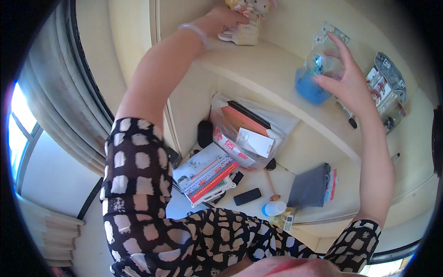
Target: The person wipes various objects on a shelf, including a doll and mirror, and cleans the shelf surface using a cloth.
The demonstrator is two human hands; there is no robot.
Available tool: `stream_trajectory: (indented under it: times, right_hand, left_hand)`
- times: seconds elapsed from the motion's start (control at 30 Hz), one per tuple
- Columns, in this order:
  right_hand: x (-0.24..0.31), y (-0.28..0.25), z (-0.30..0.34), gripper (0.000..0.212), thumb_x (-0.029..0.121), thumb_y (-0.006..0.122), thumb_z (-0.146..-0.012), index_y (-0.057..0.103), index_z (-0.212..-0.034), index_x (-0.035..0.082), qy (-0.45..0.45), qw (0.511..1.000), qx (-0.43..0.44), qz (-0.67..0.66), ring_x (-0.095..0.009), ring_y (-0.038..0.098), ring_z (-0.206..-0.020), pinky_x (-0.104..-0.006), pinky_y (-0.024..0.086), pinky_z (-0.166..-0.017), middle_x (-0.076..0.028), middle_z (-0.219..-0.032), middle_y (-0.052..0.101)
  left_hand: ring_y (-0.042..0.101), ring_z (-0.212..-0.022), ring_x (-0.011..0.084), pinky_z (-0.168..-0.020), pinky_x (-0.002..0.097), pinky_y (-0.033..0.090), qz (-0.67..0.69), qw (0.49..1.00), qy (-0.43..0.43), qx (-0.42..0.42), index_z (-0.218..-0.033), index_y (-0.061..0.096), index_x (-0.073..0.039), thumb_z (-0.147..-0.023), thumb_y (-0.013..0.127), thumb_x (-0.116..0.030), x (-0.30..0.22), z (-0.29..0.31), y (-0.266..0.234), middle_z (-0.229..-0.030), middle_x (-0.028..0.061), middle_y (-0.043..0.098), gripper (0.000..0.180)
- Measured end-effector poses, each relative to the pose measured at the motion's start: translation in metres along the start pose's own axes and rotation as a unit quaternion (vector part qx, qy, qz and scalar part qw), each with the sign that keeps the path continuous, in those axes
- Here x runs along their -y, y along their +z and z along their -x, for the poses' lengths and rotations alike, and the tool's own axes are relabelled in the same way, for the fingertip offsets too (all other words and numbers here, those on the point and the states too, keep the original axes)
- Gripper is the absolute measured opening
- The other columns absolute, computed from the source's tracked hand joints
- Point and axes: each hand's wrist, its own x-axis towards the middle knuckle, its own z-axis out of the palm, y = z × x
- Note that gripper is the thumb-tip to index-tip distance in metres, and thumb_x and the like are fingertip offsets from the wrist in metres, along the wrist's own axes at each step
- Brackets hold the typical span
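Up on the long cream shelf (277, 64), my left hand (225, 22) reaches to a figurine (251, 8) with a yellow and pink top. Its fingers close around the figurine's side, partly hidden, above a cream box-like base (247, 33). Farther right, my right hand (348, 76) is spread in a wide C beside a clear globe ornament with a blue base (313, 87). The thumb lies in front of the base's upper edge and the index finger points up, well apart from it. Behind the ornament stands a flower-patterned card (339, 31).
Below the shelf, a plastic bag (221, 134) holds boxes beside printed packets (205, 173). A black phone-like slab (247, 196), a white bottle (275, 208) and a grey folder (309, 185) lie nearer. A grey pouch (390, 71) and a jar (393, 115) are at the shelf's right.
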Motion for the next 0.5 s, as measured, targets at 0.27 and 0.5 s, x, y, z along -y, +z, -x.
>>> stream_trajectory:
  times: [0.27, 0.5]
  right_hand:
    - [-0.011, 0.026, -0.064, 0.094, 0.019, 0.077, -0.068, 0.022, -0.145, 0.016, -0.042, 0.991, -0.002, 0.127, -0.025, 0.063, -0.095, -0.0334, 0.049, -0.083, -0.023, -0.126, 0.049]
    - [0.028, 0.080, -0.140, 0.068, 0.026, 0.070, -0.078, 0.041, -0.134, 0.002, -0.044, 0.972, 0.004, 0.232, -0.032, 0.052, -0.114, -0.0375, 0.044, -0.095, -0.023, -0.124, 0.051]
  left_hand:
    - [0.060, -0.092, 0.0141, -0.079, 0.0269, 0.048, 0.110, 0.984, 0.124, 0.069, -0.103, 0.060, -0.004, -0.080, 0.068, -0.011, -0.052, 0.136, -0.074, -0.096, 0.0049, 0.063, 0.025]
    - [0.057, -0.078, 0.0099, -0.059, 0.0181, 0.041, 0.029, 0.988, 0.078, -0.127, -0.107, 0.058, -0.002, -0.077, 0.066, -0.005, -0.017, 0.292, -0.145, -0.097, 0.0048, 0.061, 0.031]
